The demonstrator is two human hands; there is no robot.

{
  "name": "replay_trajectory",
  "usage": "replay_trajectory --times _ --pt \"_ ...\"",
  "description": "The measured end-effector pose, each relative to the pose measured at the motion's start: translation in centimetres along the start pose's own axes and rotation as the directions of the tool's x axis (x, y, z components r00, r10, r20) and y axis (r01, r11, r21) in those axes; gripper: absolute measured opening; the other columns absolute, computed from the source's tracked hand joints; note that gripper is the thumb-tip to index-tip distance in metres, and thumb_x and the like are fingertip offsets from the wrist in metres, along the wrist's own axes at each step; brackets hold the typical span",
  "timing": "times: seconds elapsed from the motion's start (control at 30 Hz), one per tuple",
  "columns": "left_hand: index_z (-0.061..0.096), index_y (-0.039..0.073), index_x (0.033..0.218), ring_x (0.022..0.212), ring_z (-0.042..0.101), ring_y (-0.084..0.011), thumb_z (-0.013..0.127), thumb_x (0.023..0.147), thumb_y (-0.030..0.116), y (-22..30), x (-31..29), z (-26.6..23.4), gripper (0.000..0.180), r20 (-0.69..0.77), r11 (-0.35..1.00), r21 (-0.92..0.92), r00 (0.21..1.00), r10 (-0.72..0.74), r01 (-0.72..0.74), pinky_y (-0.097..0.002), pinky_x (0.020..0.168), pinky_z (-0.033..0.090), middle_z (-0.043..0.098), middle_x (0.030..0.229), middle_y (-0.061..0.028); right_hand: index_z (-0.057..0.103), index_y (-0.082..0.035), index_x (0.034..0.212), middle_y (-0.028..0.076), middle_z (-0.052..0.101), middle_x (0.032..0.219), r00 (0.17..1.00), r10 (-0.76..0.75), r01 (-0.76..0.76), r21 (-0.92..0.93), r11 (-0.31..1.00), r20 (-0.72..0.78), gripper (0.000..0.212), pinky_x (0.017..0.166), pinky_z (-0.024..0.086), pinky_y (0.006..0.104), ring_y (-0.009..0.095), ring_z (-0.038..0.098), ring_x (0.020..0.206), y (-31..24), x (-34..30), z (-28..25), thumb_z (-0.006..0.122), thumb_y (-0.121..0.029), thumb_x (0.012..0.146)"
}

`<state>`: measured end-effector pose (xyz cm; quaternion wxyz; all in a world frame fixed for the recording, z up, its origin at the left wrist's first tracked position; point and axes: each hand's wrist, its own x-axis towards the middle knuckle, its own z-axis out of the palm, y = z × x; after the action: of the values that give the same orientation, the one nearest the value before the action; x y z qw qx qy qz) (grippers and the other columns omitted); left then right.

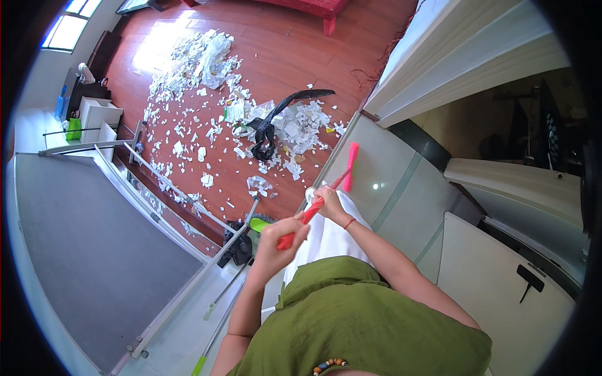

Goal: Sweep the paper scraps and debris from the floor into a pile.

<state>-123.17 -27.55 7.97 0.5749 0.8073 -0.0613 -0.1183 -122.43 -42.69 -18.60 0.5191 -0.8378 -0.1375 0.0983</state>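
With both hands I hold a broom whose red handle [312,212] slants up and to the right. Its narrow pink head [352,167] is over the pale tiles, just right of the red floor's edge; I cannot make out bristles. My left hand [282,241] is closed round the handle's near end. Farther along, my right hand [328,204] is wrapped round it too. Ahead on the red floor lies a heap of torn white paper [302,128], with a crumpled black plastic strip [266,135] on top. A larger paper pile [197,62] spreads beyond it.
A grey board in a metal frame [106,250] stands at the left, with a black bag [238,244] beside it. Long-handled tools [219,326] lie near my left arm. A white door frame [451,69] rises at the right. Red furniture [310,7] stands far ahead.
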Motion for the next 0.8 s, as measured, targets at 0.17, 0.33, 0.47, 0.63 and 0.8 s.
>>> replay_trajectory --times 0.17,0.33,0.47,0.63,0.8 --pt "0.061 -0.004 0.072 0.056 0.06 -0.0225 0.068 0.086 -0.002 3.9 -0.2 -2.2 0.016 0.009 0.973 0.226 0.998 -0.06 0.056 -0.0422 0.1 0.054 0.056 0.063 -0.015 0.05 -0.007 0.059 0.011 0.058 0.064 0.996 -0.079 0.075 0.14 0.987 0.028 0.022 0.065 0.046 0.0431 0.033 0.057 0.069 -4.3 4.0 2.3 0.067 -0.01 0.073" --pt "0.059 -0.005 0.069 0.057 0.062 -0.0229 0.069 0.084 -0.003 7.8 0.0 -5.2 0.017 -0.004 0.945 0.328 1.0 0.005 -0.003 -0.0433 0.098 0.055 0.059 0.063 -0.0143 0.053 -0.005 0.062 0.013 0.059 0.066 0.988 -0.156 0.149 0.179 0.972 0.023 0.02 0.067 0.048 0.0457 0.035 0.058 0.072 -9.6 7.7 2.0 0.067 -0.011 0.075" --pt "0.059 -0.003 0.068 0.058 0.063 -0.0271 0.07 0.083 -0.003 6.1 1.5 -7.2 0.019 -0.06 0.982 0.167 0.993 0.1 -0.088 -0.0427 0.098 0.056 0.061 0.065 -0.0104 0.058 -0.005 0.065 0.014 0.059 0.067 0.991 -0.09 0.092 -0.009 0.996 0.094 0.017 0.069 0.049 0.0464 0.036 0.061 0.074 -8.5 8.9 -0.4 0.069 -0.014 0.075" --pt "0.063 -0.004 0.074 0.063 0.061 -0.0098 0.065 0.093 0.003 -4.7 5.6 -3.6 0.021 -0.229 0.986 -0.166 0.972 -0.05 0.012 -0.0335 0.084 0.056 0.062 0.065 -0.0089 0.064 -0.006 0.06 0.02 0.065 0.07 0.956 0.102 -0.029 -0.26 0.965 0.273 0.016 0.069 0.052 0.0487 0.038 0.066 0.074 0.9 11.2 -4.0 0.072 -0.015 0.071" --pt "0.065 -0.001 0.074 0.056 0.047 -0.0036 0.063 0.099 0.017 -8.8 8.6 -3.2 0.031 -0.307 0.98 -0.191 0.945 -0.109 0.051 -0.0233 0.053 0.034 0.059 0.062 0.0013 0.064 -0.006 0.061 0.02 0.065 0.071 0.922 0.128 0.006 -0.343 0.939 0.366 0.017 0.067 0.052 0.0492 0.04 0.066 0.074 6.0 14.8 -2.4 0.072 -0.018 0.071"
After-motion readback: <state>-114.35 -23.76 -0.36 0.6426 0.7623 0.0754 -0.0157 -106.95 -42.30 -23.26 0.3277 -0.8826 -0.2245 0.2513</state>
